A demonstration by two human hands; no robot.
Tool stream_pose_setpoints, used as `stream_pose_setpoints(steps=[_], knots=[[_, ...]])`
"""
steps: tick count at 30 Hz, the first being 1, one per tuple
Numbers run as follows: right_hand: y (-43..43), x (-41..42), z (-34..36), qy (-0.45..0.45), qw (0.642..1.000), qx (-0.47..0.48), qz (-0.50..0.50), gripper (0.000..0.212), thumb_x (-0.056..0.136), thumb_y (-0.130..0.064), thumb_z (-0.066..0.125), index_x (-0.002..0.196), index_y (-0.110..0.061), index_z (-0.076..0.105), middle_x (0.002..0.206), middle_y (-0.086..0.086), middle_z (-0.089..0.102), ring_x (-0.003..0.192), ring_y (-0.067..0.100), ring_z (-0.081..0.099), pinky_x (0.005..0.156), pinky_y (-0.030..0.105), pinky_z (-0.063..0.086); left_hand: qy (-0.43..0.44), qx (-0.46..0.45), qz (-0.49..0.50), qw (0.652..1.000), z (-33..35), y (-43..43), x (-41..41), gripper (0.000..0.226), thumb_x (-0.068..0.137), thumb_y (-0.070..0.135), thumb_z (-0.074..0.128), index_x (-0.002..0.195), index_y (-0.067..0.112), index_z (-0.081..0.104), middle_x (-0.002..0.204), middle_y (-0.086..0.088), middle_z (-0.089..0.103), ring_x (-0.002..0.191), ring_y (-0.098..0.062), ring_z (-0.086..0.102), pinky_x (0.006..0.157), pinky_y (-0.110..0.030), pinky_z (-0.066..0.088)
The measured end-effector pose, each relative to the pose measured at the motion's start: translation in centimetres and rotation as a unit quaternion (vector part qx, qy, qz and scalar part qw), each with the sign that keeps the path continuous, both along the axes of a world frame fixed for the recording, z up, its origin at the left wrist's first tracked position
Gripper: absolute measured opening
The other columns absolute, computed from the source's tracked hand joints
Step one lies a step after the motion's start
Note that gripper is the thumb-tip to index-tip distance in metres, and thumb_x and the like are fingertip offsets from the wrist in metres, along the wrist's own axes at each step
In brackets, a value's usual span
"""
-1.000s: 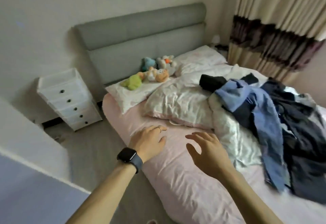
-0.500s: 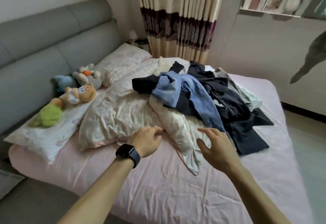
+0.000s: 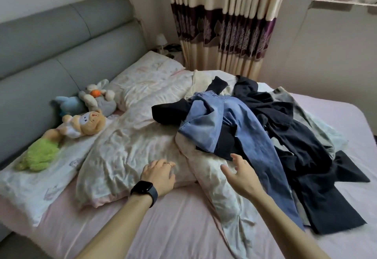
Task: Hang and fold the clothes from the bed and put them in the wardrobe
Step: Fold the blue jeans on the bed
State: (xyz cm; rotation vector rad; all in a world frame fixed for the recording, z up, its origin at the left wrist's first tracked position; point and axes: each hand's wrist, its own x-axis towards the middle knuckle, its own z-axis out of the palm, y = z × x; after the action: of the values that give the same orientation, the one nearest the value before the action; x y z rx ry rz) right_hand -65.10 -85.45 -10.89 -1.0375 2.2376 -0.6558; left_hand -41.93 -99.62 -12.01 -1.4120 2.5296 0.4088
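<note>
Clothes [image 3: 265, 128] lie in one loose pile on the right half of the bed [image 3: 183, 228], partly on the duvet and partly on the pink sheet.

Layout, left to right:

1. A grey padded headboard [image 3: 61, 44] stands at the far left.
2. A pillow [image 3: 30, 193] lies against it. On the pillow rest a green toy [image 3: 40, 154], a bear [image 3: 85, 124], a blue toy [image 3: 67, 103] and a rabbit [image 3: 100, 97]. The four lie close together in a row.
3. A crumpled pale duvet [image 3: 126, 142] covers the middle of the bed.
4. The left hand [image 3: 158, 174] is palm down at the duvet's near edge, fingers loosely curved and holding nothing. Contact with the fabric cannot be confirmed. A black watch [image 3: 144, 190] is on the wrist and a ring [image 3: 169, 164] on one finger.
5. The right hand [image 3: 241, 174] is spread, thumb apart from the fingers, holding nothing. Its fingertips are just beside the near edge of the pile, over the duvet.
6. Blue jeans [image 3: 240, 124] lie on top of the pile, one leg running toward the near edge of the bed.
7. Dark garments [image 3: 306, 156] lie under and to the right of the jeans, reaching the sheet. A pale grey-green piece [image 3: 318, 120] shows at the right edge of the pile.

Behind the bed, a small lamp [image 3: 161, 39] stands in the corner beside a cream curtain [image 3: 224, 24] with a dark patterned band. A wall shelf [image 3: 346, 4] is at the upper right; its contents are too blurred to identify.
</note>
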Motion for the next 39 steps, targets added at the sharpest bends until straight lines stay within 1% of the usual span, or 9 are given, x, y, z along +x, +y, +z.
stream_pose_setpoints(steps=[7,10,13,17,21,25,30,34,39], knots=[[-10.1,-1.7,-10.9,-0.239,0.957,0.0,-0.163,0.082,0.094,-0.047,0.063,0.158,-0.018,0.02,0.162,0.001,0.029,0.129,0.026,0.055,0.106,0.048,0.048,-0.093,0.051,0.009,0.994,-11.3,-8.7,-0.9,0.068,0.098,0.042,0.043,0.158,0.036,0.011,0.167,-0.005,0.0,0.152,-0.031,0.003,0.12,-0.053,0.014],[-13.6,-2.2,-14.7,-0.311,0.922,-0.047,-0.226,0.084,0.097,-0.039,0.064,0.16,-0.018,0.013,0.161,-0.001,0.028,0.103,0.019,0.068,0.083,0.039,0.058,-0.117,0.069,0.004,0.991,-16.0,-12.0,-0.5,0.072,0.098,0.045,0.043,0.158,0.039,0.003,0.167,-0.001,-0.012,0.152,-0.035,-0.005,0.12,-0.056,0.009],[-16.6,-2.5,-16.2,-0.35,0.895,-0.072,-0.267,0.078,0.096,-0.034,0.067,0.157,-0.016,0.021,0.133,-0.007,0.053,0.091,0.015,0.071,0.067,0.032,0.056,-0.142,0.084,0.006,0.986,-19.3,-13.9,0.6,0.073,0.097,0.049,0.045,0.156,0.045,0.003,0.165,0.005,-0.019,0.152,-0.036,-0.009,0.119,-0.061,0.01],[-19.5,-2.5,-15.5,-0.345,0.88,-0.092,-0.314,0.018,0.098,-0.028,0.061,0.089,-0.013,0.057,0.08,0.003,0.054,0.058,0.014,0.048,0.051,0.026,0.045,-0.165,0.129,-0.028,0.977,-20.3,-14.9,1.0,0.073,0.097,0.048,0.045,0.157,0.042,0.005,0.165,0.003,-0.019,0.152,-0.036,-0.007,0.118,-0.06,0.012],[-22.5,-2.7,-7.9,-0.243,0.908,-0.189,-0.285,0.022,0.102,-0.028,0.052,0.084,-0.016,0.055,0.083,0.002,0.061,0.069,0.015,0.06,0.078,0.043,0.061,-0.143,0.145,-0.056,0.978,-14.7,-17.1,-0.1,0.068,0.099,0.046,0.042,0.159,0.033,0.012,0.166,-0.005,0.011,0.15,-0.031,0.019,0.118,-0.054,0.022],[-23.7,-3.3,3.6,-0.179,0.91,-0.254,-0.273,0.017,0.105,-0.028,0.046,0.094,-0.019,0.056,0.09,0.004,0.063,0.09,0.027,0.064,0.091,0.061,0.053,-0.01,0.082,-0.046,0.996,-4.2,-18.4,-3.4,0.064,0.098,0.043,0.047,0.157,0.03,0.024,0.159,-0.004,0.03,0.142,-0.031,0.034,0.113,-0.046,0.034],[-21.4,-2.1,18.3,-0.122,0.894,-0.374,-0.215,0.017,0.104,-0.03,0.05,0.091,-0.029,0.06,0.1,0.006,0.068,0.101,0.026,0.065,0.097,0.052,0.052,0.207,0.004,-0.071,0.976,10.2,-17.4,-7.3,0.092,0.083,0.051,0.063,0.157,0.037,0.01,0.158,-0.001,0.029,0.139,-0.028,0.037,0.111,-0.043,0.037],[-15.0,-0.3,28.0,-0.07,0.874,-0.454,-0.161,0.016,0.102,-0.033,0.053,0.092,-0.029,0.065,0.094,0.002,0.068,0.093,0.023,0.064,0.09,0.047,0.055,0.38,0.077,-0.064,0.92,19.5,-12.8,-9.0,0.087,0.053,0.061,0.075,0.132,0.038,0.048,0.126,0.009,0.062,0.109,-0.014,0.062,0.092,-0.039,0.054],[-4.0,0.2,34.0,-0.094,0.826,-0.521,-0.194,0.016,0.1,-0.035,0.055,0.089,-0.036,0.067,0.102,0.01,0.068,0.109,0.037,0.064,0.098,0.055,0.053,0.38,0.086,-0.158,0.907,24.1,-4.7,-9.5,0.06,0.067,0.078,0.052,0.098,0.029,0.064,0.095,0.006,0.065,0.098,-0.02,0.063,0.074,-0.026,0.045]])
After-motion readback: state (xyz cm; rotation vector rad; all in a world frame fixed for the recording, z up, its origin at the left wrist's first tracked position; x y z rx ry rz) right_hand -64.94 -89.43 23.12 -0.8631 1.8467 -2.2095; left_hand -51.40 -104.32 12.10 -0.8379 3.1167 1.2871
